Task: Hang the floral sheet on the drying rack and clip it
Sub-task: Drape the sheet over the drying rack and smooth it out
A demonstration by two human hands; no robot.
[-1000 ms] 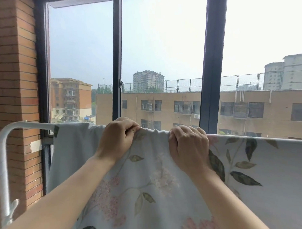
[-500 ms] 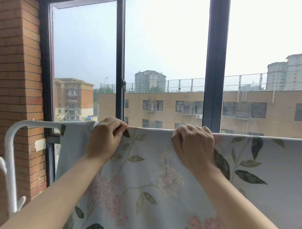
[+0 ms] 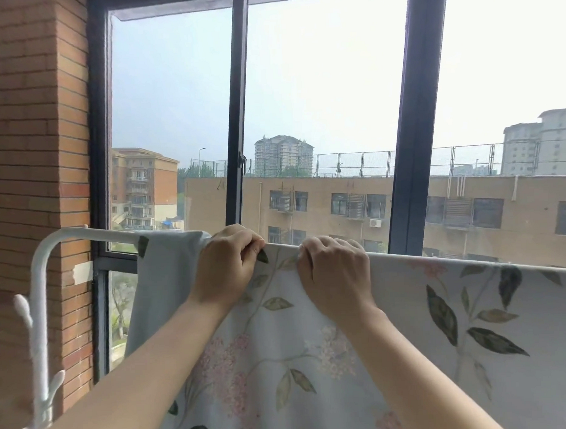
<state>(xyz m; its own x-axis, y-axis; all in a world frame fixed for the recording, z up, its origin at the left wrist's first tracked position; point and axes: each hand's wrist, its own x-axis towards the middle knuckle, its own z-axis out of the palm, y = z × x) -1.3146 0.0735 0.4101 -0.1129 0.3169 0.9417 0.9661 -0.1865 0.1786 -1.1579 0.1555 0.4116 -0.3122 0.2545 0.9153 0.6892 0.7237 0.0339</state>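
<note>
The floral sheet (image 3: 439, 321), pale with pink blossoms and dark leaves, hangs over the top bar of the white drying rack (image 3: 93, 232) and covers the bar toward the right. My left hand (image 3: 227, 264) pinches the sheet's top fold near its left end. My right hand (image 3: 335, 273) grips the same fold a little to the right. Both hands sit on the bar, close together. No clip is visible.
A brick pillar (image 3: 32, 143) stands at the left, just behind the rack's curved corner and its side hooks (image 3: 40, 367). A dark-framed window (image 3: 413, 129) runs right behind the bar, with buildings beyond it.
The view has shifted so the rack and hands sit further right. My two hands have come closer together on the sheet's top fold, still gripping it on the bar.
</note>
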